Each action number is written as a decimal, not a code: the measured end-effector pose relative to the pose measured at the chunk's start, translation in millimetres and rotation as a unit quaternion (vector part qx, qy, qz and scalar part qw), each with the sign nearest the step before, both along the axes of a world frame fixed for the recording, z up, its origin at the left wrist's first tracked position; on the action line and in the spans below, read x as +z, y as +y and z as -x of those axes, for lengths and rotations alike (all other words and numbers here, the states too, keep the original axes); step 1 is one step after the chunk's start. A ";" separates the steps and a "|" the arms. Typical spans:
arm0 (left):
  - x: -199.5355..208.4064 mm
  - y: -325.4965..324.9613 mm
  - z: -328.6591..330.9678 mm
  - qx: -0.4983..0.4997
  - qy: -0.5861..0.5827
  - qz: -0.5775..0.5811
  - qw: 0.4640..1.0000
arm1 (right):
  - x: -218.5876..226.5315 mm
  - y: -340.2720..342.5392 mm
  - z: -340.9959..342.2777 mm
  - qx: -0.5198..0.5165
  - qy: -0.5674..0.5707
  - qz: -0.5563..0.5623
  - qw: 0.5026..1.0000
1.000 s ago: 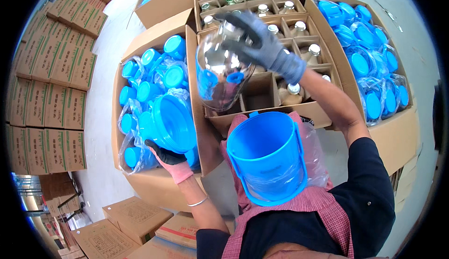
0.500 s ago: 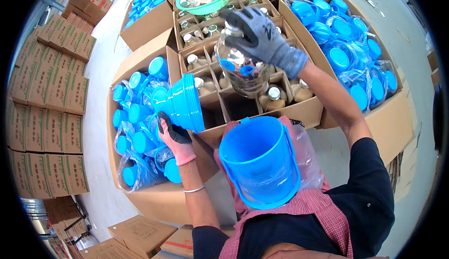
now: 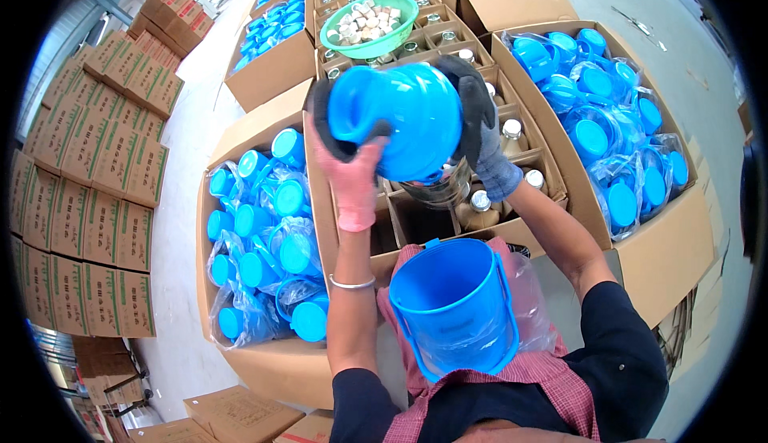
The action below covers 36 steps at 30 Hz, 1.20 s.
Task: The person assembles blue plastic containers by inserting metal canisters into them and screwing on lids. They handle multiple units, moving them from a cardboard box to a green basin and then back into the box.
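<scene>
My left hand [image 3: 350, 163], in a pink glove with black coating, grips a stepped blue plastic vessel [image 3: 412, 119] by its narrower left side. On its right side, my right hand [image 3: 480, 127] in a grey and black glove closes round the wider end. A clear glass bottle [image 3: 442, 193] shows just below the vessel, above the divided carton [image 3: 524, 119]; its top is hidden, and I cannot tell whether it is inside the vessel. Capped bottles stand in the carton's compartments. An upright blue bucket [image 3: 448, 279] with a handle rests at my lap.
Open cartons of blue plastic vessels in clear bags flank me, one left [image 3: 254, 227] and one right [image 3: 596, 83]. Beyond the hands, a green basin [image 3: 408, 23] of bottle caps sits on more bottles. Closed cartons [image 3: 96, 187] are stacked at far left.
My left hand has raised the blue vessel up and rightward, over the bottle. My right hand has left the bottle's cap and moved to the vessel's right side. The view has shifted slightly.
</scene>
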State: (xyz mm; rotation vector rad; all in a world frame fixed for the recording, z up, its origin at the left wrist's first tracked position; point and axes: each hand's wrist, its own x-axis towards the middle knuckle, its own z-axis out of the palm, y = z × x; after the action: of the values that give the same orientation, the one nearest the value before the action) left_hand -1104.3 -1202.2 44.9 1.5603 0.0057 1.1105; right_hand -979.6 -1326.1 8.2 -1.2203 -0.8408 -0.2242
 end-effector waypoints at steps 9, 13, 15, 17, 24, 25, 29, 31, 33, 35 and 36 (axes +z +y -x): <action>3.8 -17.0 -13.0 0.098 0.061 -0.166 0.979 | -23.0 -16.7 -10.5 0.019 0.094 0.004 0.995; 2.8 -19.2 -21.0 0.105 0.082 -0.171 0.976 | -32.6 -18.6 -12.4 0.059 0.081 0.028 0.995; 5.4 -21.5 -27.2 0.034 0.071 -0.023 0.997 | -38.3 -18.5 -14.7 0.045 0.060 0.040 0.996; 10.8 -23.5 -30.0 0.019 0.088 0.007 0.996 | -43.2 -20.2 -11.4 0.020 0.137 0.021 0.990; -2.6 -8.9 -22.4 -0.110 0.072 -0.003 0.991 | -43.6 -23.8 -11.7 -0.010 0.063 0.010 0.998; -2.5 -6.6 -20.7 -0.158 0.048 0.044 0.985 | -41.7 -25.9 -9.7 0.055 0.107 -0.001 0.993; -9.2 7.1 -16.2 -0.141 0.041 -0.060 0.987 | -34.1 -27.6 -5.0 0.074 0.142 0.066 0.985; -15.3 7.3 -17.0 -0.137 0.031 -0.065 0.988 | -38.3 -26.0 -11.2 0.028 0.086 0.112 0.990; -19.5 7.2 -13.6 -0.131 0.022 -0.070 0.989 | -37.6 -23.5 -15.0 -0.016 0.030 0.157 0.987; -22.3 6.9 -7.2 -0.112 0.032 -0.030 0.993 | -31.2 -20.0 -14.7 0.060 0.114 0.121 0.984; -21.6 5.4 -4.3 -0.097 0.024 -0.030 0.995 | -29.1 -18.3 -14.3 0.061 0.114 0.122 0.984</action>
State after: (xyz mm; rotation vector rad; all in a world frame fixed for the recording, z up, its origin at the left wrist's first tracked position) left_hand -1100.0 -1196.8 23.3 1.6041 -0.1448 0.9279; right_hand -965.2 -1344.4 -20.9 -1.3865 -0.7545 0.1208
